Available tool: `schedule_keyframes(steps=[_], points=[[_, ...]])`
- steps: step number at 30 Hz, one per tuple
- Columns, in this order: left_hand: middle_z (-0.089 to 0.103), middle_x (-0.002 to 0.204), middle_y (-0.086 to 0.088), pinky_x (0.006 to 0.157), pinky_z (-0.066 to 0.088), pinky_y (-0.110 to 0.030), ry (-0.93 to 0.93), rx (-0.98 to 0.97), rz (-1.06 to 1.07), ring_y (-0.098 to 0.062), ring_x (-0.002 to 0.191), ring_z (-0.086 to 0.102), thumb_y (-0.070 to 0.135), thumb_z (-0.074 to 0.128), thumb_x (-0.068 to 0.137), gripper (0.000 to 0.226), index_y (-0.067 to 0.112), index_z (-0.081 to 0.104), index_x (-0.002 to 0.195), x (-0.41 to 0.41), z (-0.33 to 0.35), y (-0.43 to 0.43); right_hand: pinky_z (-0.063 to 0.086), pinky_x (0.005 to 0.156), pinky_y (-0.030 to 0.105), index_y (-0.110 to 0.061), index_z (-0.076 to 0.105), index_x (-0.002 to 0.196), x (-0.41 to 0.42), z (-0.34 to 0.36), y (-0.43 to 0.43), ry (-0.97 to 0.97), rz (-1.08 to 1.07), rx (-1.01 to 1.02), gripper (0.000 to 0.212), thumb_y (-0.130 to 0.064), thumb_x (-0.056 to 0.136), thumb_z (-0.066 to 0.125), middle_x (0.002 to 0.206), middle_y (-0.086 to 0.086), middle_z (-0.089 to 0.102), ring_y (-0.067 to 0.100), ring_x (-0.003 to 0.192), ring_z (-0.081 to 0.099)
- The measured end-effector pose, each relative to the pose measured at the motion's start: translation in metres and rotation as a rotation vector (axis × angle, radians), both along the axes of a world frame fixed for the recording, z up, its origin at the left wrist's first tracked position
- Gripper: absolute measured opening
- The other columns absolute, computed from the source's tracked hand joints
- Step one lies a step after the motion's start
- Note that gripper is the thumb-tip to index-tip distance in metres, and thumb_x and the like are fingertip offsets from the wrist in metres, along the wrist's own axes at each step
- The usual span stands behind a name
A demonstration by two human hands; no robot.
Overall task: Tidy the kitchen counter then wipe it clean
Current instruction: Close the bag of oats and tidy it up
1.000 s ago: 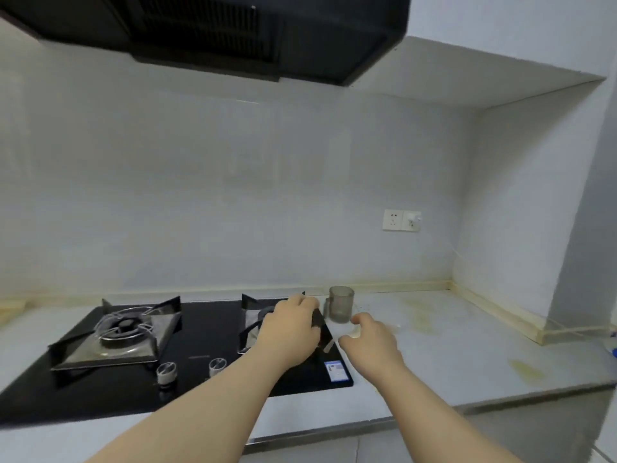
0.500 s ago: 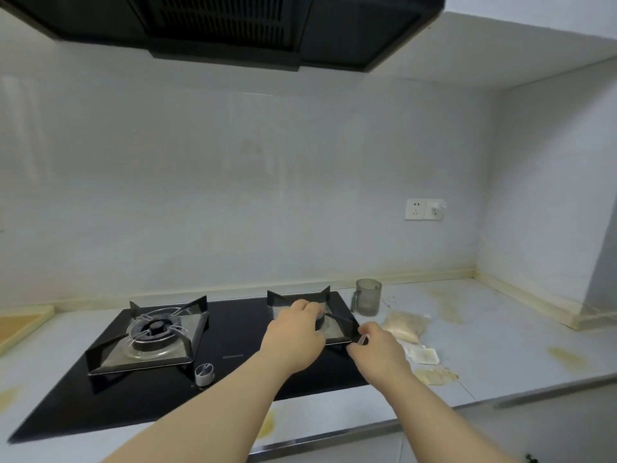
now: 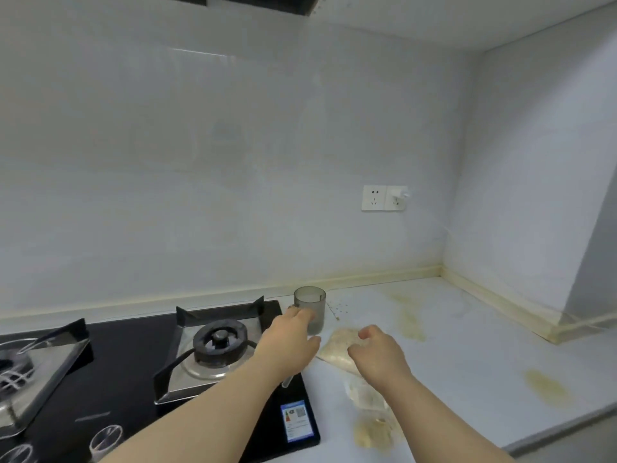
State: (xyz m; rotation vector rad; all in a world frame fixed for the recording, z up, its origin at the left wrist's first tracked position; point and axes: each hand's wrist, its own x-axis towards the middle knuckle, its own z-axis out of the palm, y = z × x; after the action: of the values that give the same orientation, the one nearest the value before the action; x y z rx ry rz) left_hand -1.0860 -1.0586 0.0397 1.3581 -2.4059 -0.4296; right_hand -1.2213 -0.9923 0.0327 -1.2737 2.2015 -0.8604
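- The surface, at the lower right of the frame, carries yellow stains and a crumbly spill near its front edge. Tidying looks to be under way, and wiping is not yet begun.
- At lower centre, a bag of grains lies on it just right of the hob. The right hand sits on the bag, fingers curled down and pinching its top.
- A grey cup stands upright just behind the bag. The left hand reaches to it, fingertips touching its lower side. I cannot tell whether they close round it. A clear stick pokes out below the palm.
- If the bag is unsealed, lifting it by one end could scatter more grains.
- The cup, pushed low and sideways, could tip towards the burner.
- A flat packet under the right wrist could be dragged off the front edge.
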Motion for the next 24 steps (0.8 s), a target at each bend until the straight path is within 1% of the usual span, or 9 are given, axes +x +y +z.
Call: schedule_keyframes(steps=[2, 4, 8, 11, 12, 14, 19, 22, 24], points=[[0.04, 0.141, -0.002, 0.104, 0.038, -0.033, 0.004, 0.039, 0.003, -0.02, 0.127, 0.041, 0.028, 0.046, 0.095, 0.045, 0.017, 0.039, 0.138, -0.025, -0.007, -0.02, 0.042, 0.099, 0.039, -0.017, 0.044, 0.131, -0.028, -0.009, -0.017, -0.024, -0.01, 0.033, 0.044, -0.022, 0.088, 0.048, 0.13, 0.006, 0.05, 0.027, 0.116, 0.05], [0.04, 0.143, -0.002, 0.105, 0.036, -0.031, 0.006, 0.08, 0.001, -0.019, 0.129, 0.04, 0.028, 0.046, 0.095, 0.047, 0.017, 0.038, 0.14, -0.049, -0.018, -0.04, 0.041, 0.1, 0.037, -0.016, 0.044, 0.132, -0.053, -0.02, -0.034, -0.037, -0.01, 0.07, 0.044, -0.022, 0.089, 0.048, 0.131, 0.006, 0.049, 0.027, 0.118, 0.049], [0.038, 0.145, -0.003, 0.108, 0.034, -0.033, -0.026, 0.181, 0.014, -0.02, 0.132, 0.038, 0.03, 0.047, 0.096, 0.048, 0.018, 0.036, 0.141, -0.087, -0.045, -0.075, 0.043, 0.097, 0.034, -0.014, 0.043, 0.133, -0.089, -0.046, -0.067, -0.075, -0.005, 0.13, 0.043, -0.023, 0.091, 0.048, 0.132, 0.009, 0.05, 0.027, 0.118, 0.051], [0.036, 0.146, -0.004, 0.108, 0.033, -0.032, -0.068, 0.236, 0.028, -0.021, 0.133, 0.035, 0.028, 0.046, 0.096, 0.046, 0.018, 0.036, 0.14, -0.104, -0.066, -0.095, 0.039, 0.086, 0.026, -0.012, 0.042, 0.134, -0.104, -0.065, -0.088, -0.11, 0.013, 0.156, 0.043, -0.019, 0.092, 0.047, 0.133, 0.011, 0.048, 0.026, 0.119, 0.05], [0.037, 0.145, -0.005, 0.107, 0.034, -0.032, -0.069, 0.254, 0.038, -0.022, 0.132, 0.036, 0.028, 0.045, 0.097, 0.045, 0.018, 0.037, 0.14, -0.11, -0.072, -0.101, 0.037, 0.082, 0.023, -0.011, 0.042, 0.135, -0.107, -0.069, -0.094, -0.129, 0.013, 0.159, 0.043, -0.018, 0.092, 0.047, 0.133, 0.011, 0.049, 0.026, 0.119, 0.05], [0.038, 0.142, -0.006, 0.103, 0.037, -0.031, -0.084, 0.302, 0.059, -0.023, 0.129, 0.039, 0.027, 0.044, 0.097, 0.043, 0.017, 0.038, 0.138, -0.12, -0.086, -0.113, 0.034, 0.078, 0.02, -0.01, 0.041, 0.136, -0.112, -0.082, -0.108, -0.161, 0.009, 0.18, 0.045, -0.016, 0.092, 0.047, 0.132, 0.011, 0.05, 0.025, 0.117, 0.052], [0.043, 0.134, -0.011, 0.094, 0.043, -0.033, -0.102, 0.422, 0.097, -0.029, 0.115, 0.05, 0.029, 0.044, 0.095, 0.043, 0.015, 0.04, 0.136, -0.144, -0.111, -0.134, 0.034, 0.073, 0.02, -0.009, 0.035, 0.141, -0.124, -0.102, -0.136, -0.199, -0.023, 0.202, 0.052, -0.015, 0.091, 0.048, 0.134, 0.011, 0.049, 0.025, 0.114, 0.054], [0.047, 0.132, -0.011, 0.097, 0.043, -0.039, -0.154, 0.463, 0.152, -0.031, 0.117, 0.048, 0.037, 0.046, 0.094, 0.048, 0.018, 0.035, 0.137, -0.152, -0.123, -0.143, 0.037, 0.072, 0.022, -0.007, 0.037, 0.137, -0.127, -0.111, -0.15, -0.201, -0.039, 0.209, 0.05, -0.013, 0.089, 0.05, 0.127, 0.013, 0.053, 0.027, 0.112, 0.055], [0.052, 0.127, -0.01, 0.096, 0.043, -0.041, -0.216, 0.46, 0.204, -0.031, 0.116, 0.049, 0.042, 0.049, 0.092, 0.052, 0.02, 0.032, 0.136, -0.154, -0.127, -0.146, 0.043, 0.077, 0.027, -0.006, 0.038, 0.133, -0.126, -0.115, -0.156, -0.214, -0.052, 0.211, 0.05, -0.013, 0.087, 0.054, 0.122, 0.013, 0.056, 0.029, 0.11, 0.056]])
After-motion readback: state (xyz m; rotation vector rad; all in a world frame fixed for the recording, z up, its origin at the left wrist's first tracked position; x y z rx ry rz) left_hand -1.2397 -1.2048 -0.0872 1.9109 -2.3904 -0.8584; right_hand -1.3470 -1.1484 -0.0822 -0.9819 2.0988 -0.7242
